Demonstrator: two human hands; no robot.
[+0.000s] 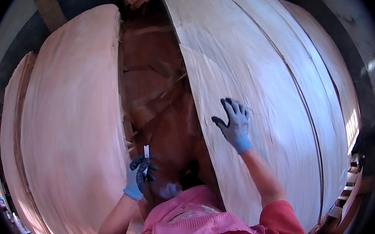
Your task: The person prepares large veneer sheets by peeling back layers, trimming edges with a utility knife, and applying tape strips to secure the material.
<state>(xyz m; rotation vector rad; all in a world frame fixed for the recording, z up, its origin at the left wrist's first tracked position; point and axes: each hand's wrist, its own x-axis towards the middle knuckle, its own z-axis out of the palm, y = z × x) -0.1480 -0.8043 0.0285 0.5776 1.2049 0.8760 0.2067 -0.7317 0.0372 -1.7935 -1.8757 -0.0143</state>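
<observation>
My left hand (141, 176), in a grey-blue glove with dark fingertips, is closed around a slim white flat tool (146, 151) whose end sticks up past the fingers. The frame does not show its exact kind. This hand is beside the inner edge of the pale pinkish stack of wood veneer sheets (70, 100). To the right, my right hand (235, 124), gloved alike, spreads its fingers over the whitish veneer sheets (267, 110), close to their left edge. Whether the palm touches the top sheet I cannot tell.
Between the two stacks runs a narrow gap with reddish-brown scraps of veneer (154, 88) on its floor. Splintered bits jut from the left stack's inner edge. More veneer stands at the far left (14, 145) and far right (324, 47). Loose offcuts (350, 192) lie at the lower right.
</observation>
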